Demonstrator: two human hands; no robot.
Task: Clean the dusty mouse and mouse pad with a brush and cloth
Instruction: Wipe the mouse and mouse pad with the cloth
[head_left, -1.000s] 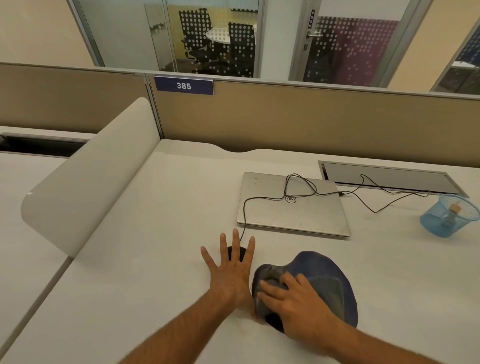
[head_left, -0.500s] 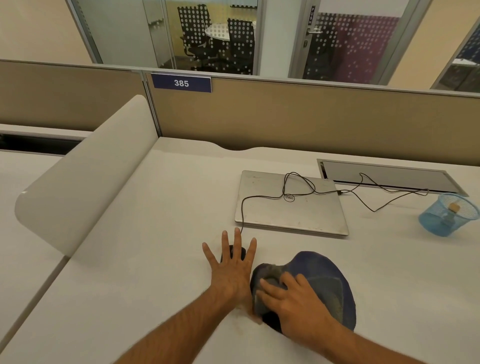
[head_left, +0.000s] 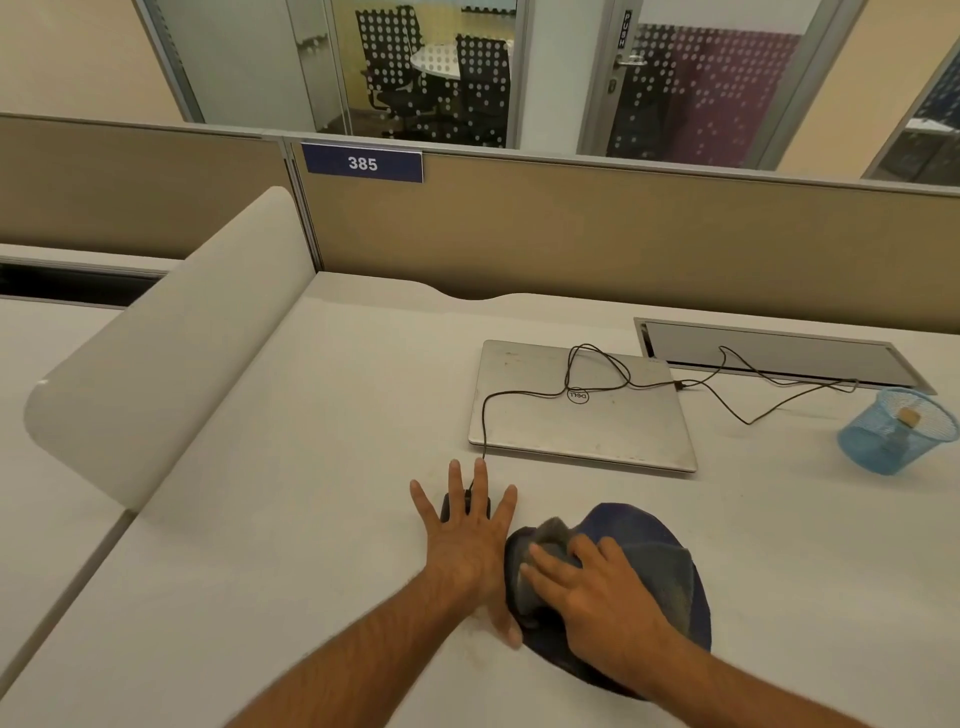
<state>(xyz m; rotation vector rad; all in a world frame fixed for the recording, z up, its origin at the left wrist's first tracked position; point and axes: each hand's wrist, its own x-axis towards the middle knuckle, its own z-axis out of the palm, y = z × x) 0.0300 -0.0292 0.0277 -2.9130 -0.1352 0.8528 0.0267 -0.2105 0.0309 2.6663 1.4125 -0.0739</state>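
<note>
Mouse pad, dark blue and rounded, lies on the near part of the white surface, partly under the right hand. That hand presses a bunched grey cloth onto the pad's left edge, its fingers curled over the folds and gripping them. Just left of the pad, the left hand lies flat with fingers spread and straight, holding nothing; its thumb side touches the pad's rim, and its fingertips cover most of the black mouse, which sits on the bare surface beside the pad, not on it.

The step in hand looks like wiping the pad. To do it well, the flat hand should brace the pad's edge so it does not slide, while the cloth travels in overlapping strokes from the left rim across to the far side, carrying dust off the edge instead of rubbing it in.

From the mouse a thin cable runs up over a closed silver laptop. Farther right stands a blue mesh cup with what may be the brush inside; it is too small to tell.
</note>
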